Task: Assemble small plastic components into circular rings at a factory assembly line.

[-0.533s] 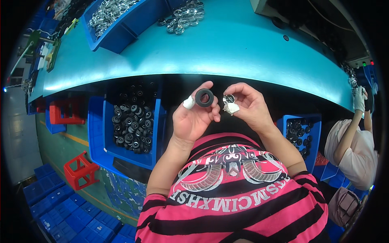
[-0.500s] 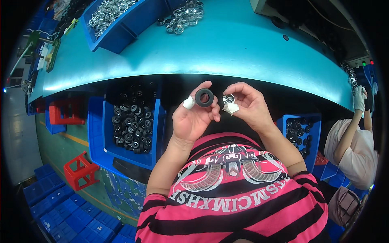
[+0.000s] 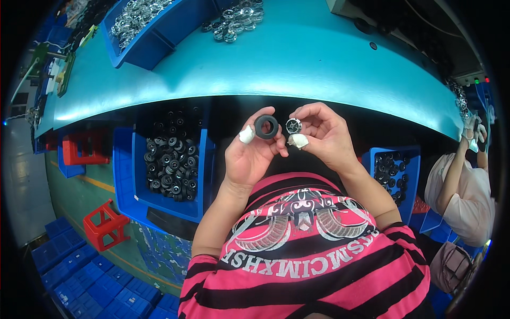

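My left hand holds a black ring-shaped tyre between its fingers, with the hole turned upward. A white wrap covers the tip of its thumb. Close on the right, my right hand pinches a small shiny chrome wheel hub with spokes; white wrapping shows on that thumb too. A narrow gap separates the hub from the tyre. Both hands are in front of my chest, just below the near edge of the turquoise table.
Blue bins with black wheels stand left and right. On the table, a blue bin and a loose pile hold shiny hubs. A red stool is at lower left. Another person works at the right.
My right hand has brought the hub slightly left, nearer the tyre, and turned it so its spokes show. The left hand with the tyre is almost still.
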Available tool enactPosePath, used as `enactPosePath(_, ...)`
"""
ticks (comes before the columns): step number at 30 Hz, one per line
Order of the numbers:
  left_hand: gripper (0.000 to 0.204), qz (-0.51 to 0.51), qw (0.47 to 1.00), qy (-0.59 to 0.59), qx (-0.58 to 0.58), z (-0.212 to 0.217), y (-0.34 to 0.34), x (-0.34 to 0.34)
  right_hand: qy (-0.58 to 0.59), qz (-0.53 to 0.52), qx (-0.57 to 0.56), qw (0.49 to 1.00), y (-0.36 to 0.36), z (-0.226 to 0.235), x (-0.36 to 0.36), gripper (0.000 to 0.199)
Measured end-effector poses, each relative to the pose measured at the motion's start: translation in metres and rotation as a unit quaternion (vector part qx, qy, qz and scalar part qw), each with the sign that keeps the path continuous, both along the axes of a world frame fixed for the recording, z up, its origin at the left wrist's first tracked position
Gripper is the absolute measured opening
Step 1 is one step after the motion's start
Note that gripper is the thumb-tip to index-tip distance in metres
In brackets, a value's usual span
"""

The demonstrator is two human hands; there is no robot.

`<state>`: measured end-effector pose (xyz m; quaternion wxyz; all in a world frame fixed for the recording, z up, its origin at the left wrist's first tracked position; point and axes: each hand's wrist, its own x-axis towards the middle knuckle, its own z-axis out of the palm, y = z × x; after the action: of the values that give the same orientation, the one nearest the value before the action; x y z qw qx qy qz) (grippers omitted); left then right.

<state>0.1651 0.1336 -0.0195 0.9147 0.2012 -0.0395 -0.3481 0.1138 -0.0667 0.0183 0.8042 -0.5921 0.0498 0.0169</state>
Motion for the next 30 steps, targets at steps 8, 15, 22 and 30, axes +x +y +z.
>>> enactPosePath(8, 0.059, 0.004, 1.000, -0.004, 0.028, 0.002, -0.001, -0.002, -0.077, -0.030, -0.130, 0.988, 0.004, 0.007, 0.001, 0.031)
enactPosePath(15, 0.056, -0.002, 0.998, -0.033, 0.062, 0.005, -0.001, -0.003, -0.146, -0.027, -0.247, 0.958, 0.007, 0.015, 0.001, 0.031)
enactPosePath(22, 0.054, -0.001, 0.982, -0.108, 0.154, 0.013, -0.005, -0.008, -0.183, -0.023, -0.352, 0.917, 0.013, 0.018, 0.002, 0.035)
enactPosePath(30, 0.052, 0.029, 0.959, -0.157, 0.233, 0.007, -0.004, -0.013, -0.196, -0.075, -0.399, 0.893, 0.016, 0.013, 0.002, 0.028)
